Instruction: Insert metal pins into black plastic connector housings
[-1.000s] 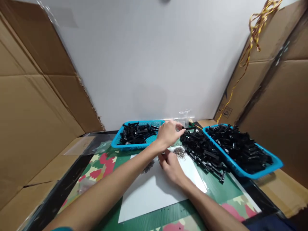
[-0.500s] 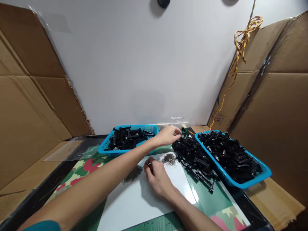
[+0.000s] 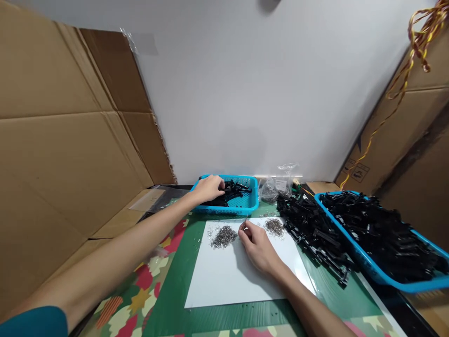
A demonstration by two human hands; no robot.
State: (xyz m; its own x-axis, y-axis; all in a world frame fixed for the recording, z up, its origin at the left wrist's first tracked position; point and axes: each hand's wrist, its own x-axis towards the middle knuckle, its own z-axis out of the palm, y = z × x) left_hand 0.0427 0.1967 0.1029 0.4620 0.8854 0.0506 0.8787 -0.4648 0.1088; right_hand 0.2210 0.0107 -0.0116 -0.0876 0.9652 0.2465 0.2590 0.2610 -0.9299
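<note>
My left hand point(image 3: 210, 187) reaches over the far blue basket point(image 3: 255, 199), which holds black plastic parts point(image 3: 236, 188). Its fingers curve downward with thumb and fingertips apart. I make out no part in its grasp, though the far fingers are partly hidden. My right hand point(image 3: 257, 243) hovers over a white sheet point(image 3: 217, 285), fingers pinched on thin, pointed tweezers point(image 3: 246, 220). Close to its left is a pile of tiny metal pieces point(image 3: 223, 236); a second, browner pile point(image 3: 274, 227) lies to its right.
Loose black parts point(image 3: 319, 234) are heaped right of the sheet, beside a fuller blue basket point(image 3: 368, 269). A clear plastic bag point(image 3: 277, 189) sits at the back against the wall. Cardboard panels point(image 3: 115, 154) flank the table; a yellow-brown twisted cable point(image 3: 403, 89) hangs at right.
My left hand has moved left, from above the loose black heap to over the far basket. My right hand stays between the metal piles. The view has shifted left.
</note>
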